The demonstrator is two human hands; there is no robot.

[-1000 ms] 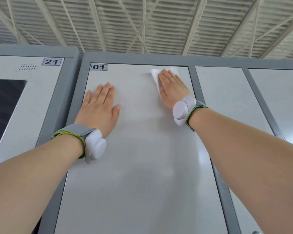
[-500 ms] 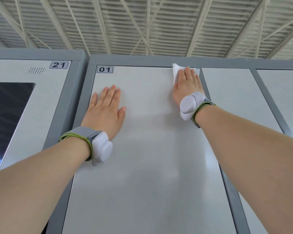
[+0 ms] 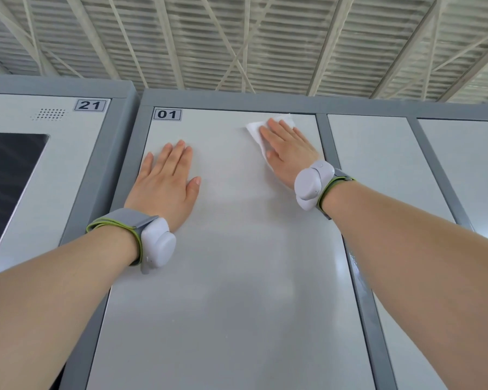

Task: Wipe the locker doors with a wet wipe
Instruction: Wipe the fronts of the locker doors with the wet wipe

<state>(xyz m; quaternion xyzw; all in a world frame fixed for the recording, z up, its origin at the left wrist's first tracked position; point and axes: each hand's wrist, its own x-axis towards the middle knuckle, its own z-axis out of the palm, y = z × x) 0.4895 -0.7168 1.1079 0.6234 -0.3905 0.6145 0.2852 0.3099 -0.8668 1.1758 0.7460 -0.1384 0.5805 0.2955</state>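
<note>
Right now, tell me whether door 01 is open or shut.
Shut. Door 01 lies flush in its grey frame, with no gap showing along the top or right edge. The left hand rests flat on it.

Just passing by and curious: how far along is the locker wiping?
Done: nothing provable; no door shows clear wipe marks. In hand: the right hand presses the wet wipe flat against the top of door 01, near its right edge, while the left hand rests flat on the same door. Left: probably the rest of door 01, the neighbouring doors and panel 21.
</note>
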